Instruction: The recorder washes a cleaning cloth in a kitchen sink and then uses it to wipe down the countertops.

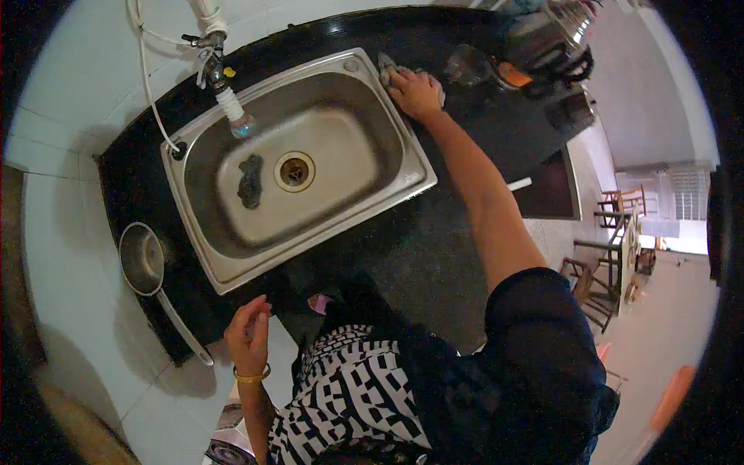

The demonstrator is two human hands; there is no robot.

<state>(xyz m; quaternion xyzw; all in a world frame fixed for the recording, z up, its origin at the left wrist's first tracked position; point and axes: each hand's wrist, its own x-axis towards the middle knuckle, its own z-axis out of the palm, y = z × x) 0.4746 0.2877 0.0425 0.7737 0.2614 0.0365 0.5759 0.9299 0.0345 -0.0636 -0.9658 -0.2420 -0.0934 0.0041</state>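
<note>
My right hand (415, 93) presses a crumpled grey cloth (388, 65) onto the black countertop (383, 250), just beyond the upper right corner of the stainless steel sink (407, 177). The cloth shows past the fingertips and beside the wrist. Near the lower left corner of the sink, my left hand (249, 331) is raised in front of the counter edge with loosely curled fingers and nothing in it. A dark grey scrap (250, 181) lies in the basin beside the drain (295, 172). Above the basin hangs a faucet with a white ribbed extension (230, 104).
A metal ladle-like dipper (141, 258) lies at the left by the tiled wall. At the upper right stand a glass jar (468, 65), a large metal kettle (540, 35) and a metal cup (569, 110). Wooden chairs (590, 285) and a table are farther off at the right.
</note>
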